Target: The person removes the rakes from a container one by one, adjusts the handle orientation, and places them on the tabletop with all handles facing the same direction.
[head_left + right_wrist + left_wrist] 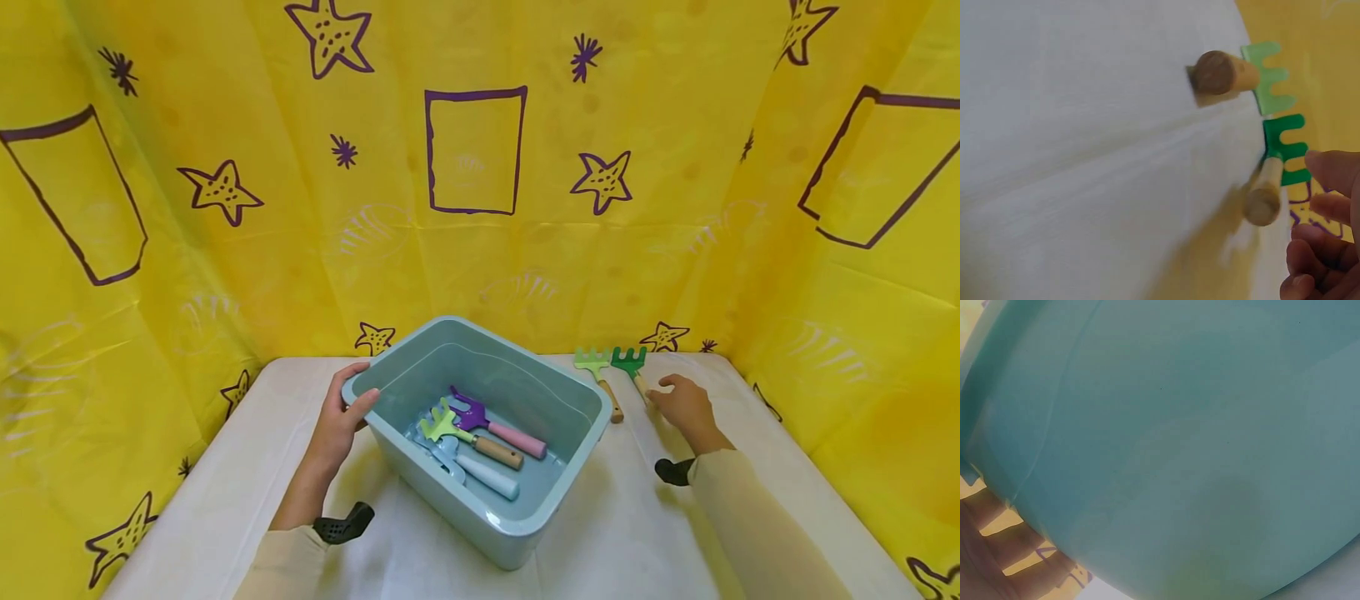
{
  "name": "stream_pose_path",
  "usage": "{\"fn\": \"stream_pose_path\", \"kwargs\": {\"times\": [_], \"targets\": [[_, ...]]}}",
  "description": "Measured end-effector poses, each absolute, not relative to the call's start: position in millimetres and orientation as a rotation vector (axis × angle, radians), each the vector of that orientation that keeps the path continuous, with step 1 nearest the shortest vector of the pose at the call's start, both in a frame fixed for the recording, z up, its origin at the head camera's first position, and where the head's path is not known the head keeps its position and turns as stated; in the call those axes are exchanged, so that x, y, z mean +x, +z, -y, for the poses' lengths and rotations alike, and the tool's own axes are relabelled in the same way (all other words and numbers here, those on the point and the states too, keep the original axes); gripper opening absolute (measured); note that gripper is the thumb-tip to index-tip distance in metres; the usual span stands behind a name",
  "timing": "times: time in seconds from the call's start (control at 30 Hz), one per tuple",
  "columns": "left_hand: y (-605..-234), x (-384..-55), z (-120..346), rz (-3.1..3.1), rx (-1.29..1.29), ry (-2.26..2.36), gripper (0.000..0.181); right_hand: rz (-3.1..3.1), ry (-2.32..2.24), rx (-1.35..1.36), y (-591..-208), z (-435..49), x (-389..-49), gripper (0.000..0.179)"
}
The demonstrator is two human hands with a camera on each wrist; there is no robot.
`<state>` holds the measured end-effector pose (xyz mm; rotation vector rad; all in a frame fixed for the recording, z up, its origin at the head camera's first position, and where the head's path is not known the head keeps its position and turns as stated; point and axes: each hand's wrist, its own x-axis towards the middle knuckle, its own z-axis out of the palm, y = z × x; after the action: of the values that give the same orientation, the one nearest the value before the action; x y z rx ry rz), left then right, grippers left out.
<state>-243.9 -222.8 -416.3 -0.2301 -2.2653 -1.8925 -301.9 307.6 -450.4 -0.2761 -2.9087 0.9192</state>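
Observation:
A pale blue-green plastic bin (450, 329) stands at an angle on the table. My left hand (341, 412) holds its left corner, thumb at the rim; in the left wrist view its fingers (1022, 556) lie along the bin's wall (1179, 425). Inside lie a purple hand rake (517, 437) with a pink handle, a light green hand rake (495, 451) with a wooden handle, and a light blue tool (487, 477). My right hand (686, 408), fingers loosely bent, is beside the wooden handle of a dark green hand rake (1291, 150), holding nothing.
Left of the dark green rake, another light green hand rake (594, 360) lies on the white-covered table (630, 517). Yellow cloth (465, 250) with drawn starfish hangs behind the table and along both sides.

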Motion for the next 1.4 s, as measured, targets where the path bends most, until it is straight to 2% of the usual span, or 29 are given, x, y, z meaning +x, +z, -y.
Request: {"fn": "stream_pose_path", "kwargs": {"times": [0.43,0.8,1.13,1.4], "targets": [[-417,-244,223,2.262,-0.226,-1.885,0.055,2.82,1.034,-0.181,-385,-286,-321,0.053],[-416,-244,224,2.259,-0.229,-1.91,0.055,2.801,1.146,0.019,-318,-235,-333,0.053],[-417,-247,223,2.242,-0.243,-1.923,0.055,2.795,1.23,0.18,-287,-185,-337,0.048],[-417,-246,225,2.249,-0.23,-1.921,0.056,2.816,1.181,0.487,-274,-142,-334,0.04]]}}
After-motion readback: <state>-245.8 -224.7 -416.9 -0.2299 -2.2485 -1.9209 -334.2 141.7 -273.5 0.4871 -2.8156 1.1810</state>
